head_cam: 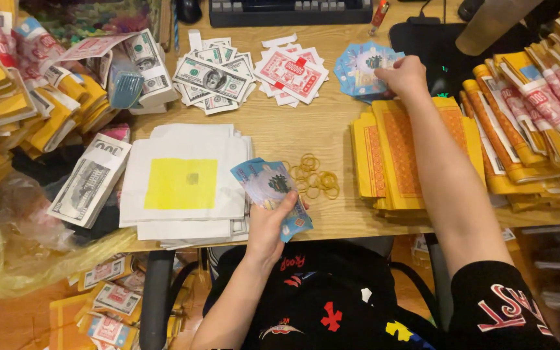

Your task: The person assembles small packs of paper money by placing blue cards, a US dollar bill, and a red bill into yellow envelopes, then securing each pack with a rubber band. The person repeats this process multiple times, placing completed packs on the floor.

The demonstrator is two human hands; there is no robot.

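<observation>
A small fanned bunch of blue paper notes [271, 189] is gripped in the left hand [268, 228] right at the near edge of the wooden table [293, 129], thumb pressed on top. The long axis of that bunch is tilted, running from the upper left down to the lower right, with the far end pointed toward the white paper stack [186, 181]. That white stack has a yellow square in the middle and is sat just left of the held notes.

Farther back, the right hand [404, 76] is stretched out and closed on the edge of a spread pile of blue notes [360, 67], which is laid out like a rough round fan. How many sheets are actually pinched there can't really be told, the fingers are mostly hidden from this angle.

Between the two hands, a loose heap of tan rubber bands [312, 175] is scattered on the bare wood. Under the right forearm, a stack of yellow-and-orange patterned sheets [400, 152] is laid with its long side running away from the person. Along the back, a pile of grey-green banknote-style paper [212, 78] and a pile of red-and-white slips [291, 73] are placed side by side. A bundled block of banknote paper [89, 185] is resting at the left, angled, near the white stack. More yellow bundles [526, 129] are heaped on the right side.
</observation>
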